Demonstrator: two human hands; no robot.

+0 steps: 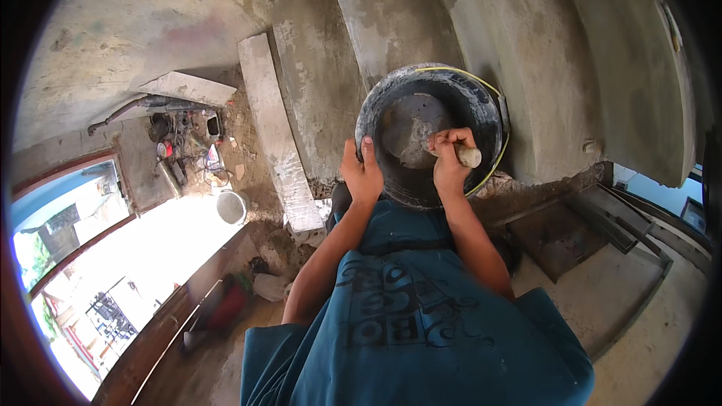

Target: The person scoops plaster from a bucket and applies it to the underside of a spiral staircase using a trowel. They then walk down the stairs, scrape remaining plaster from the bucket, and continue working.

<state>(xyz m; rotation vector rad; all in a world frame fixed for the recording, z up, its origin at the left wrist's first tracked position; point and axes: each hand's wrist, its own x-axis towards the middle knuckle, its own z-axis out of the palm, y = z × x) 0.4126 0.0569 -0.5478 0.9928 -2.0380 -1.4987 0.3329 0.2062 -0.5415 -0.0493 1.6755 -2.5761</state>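
Your black basin point(481, 116) sits against your chest, just above your shirt. Your left hand point(362, 174) is clamped on its rim at 8 o'clock. Your right hand point(450, 159) is fisted around a wooden handle point(468, 156) at 4 o'clock, inside the basin.

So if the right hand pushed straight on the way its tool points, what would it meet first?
The right hand grips a pale wooden handle whose working end points left into the black pan. Going straight on, it would likely first meet the grey mortar smear on the pan's bottom, though depth is hard to judge.
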